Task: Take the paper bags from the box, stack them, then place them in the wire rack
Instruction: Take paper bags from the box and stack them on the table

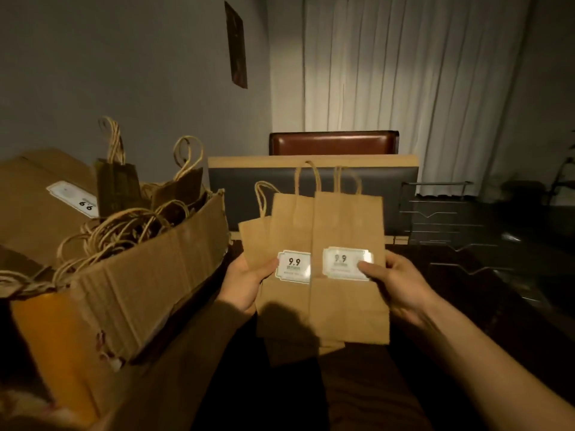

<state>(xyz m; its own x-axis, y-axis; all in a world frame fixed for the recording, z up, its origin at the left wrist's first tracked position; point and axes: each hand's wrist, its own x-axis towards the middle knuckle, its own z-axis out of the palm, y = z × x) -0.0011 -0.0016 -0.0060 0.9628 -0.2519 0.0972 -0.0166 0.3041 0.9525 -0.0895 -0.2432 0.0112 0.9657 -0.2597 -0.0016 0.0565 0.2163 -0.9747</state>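
I hold a loose fan of flat brown paper bags (345, 306) upright in front of me, each with a white "9.9" label and twisted paper handles on top. My left hand (245, 287) grips the left edge of the fan, thumb beside a label. My right hand (395, 281) grips the right edge, thumb pressed on the front bag's label. The open cardboard box (124, 290) stands at the left, still full of tangled bags and handles. The dark wire rack (441, 213) sits to the right, beyond the bags.
A brown-backed chair (334, 143) and a dark panel with a tan border (255, 194) stand behind the bags. A white curtain (404, 73) hangs at the back. The dark table surface (497, 290) stretches to the right.
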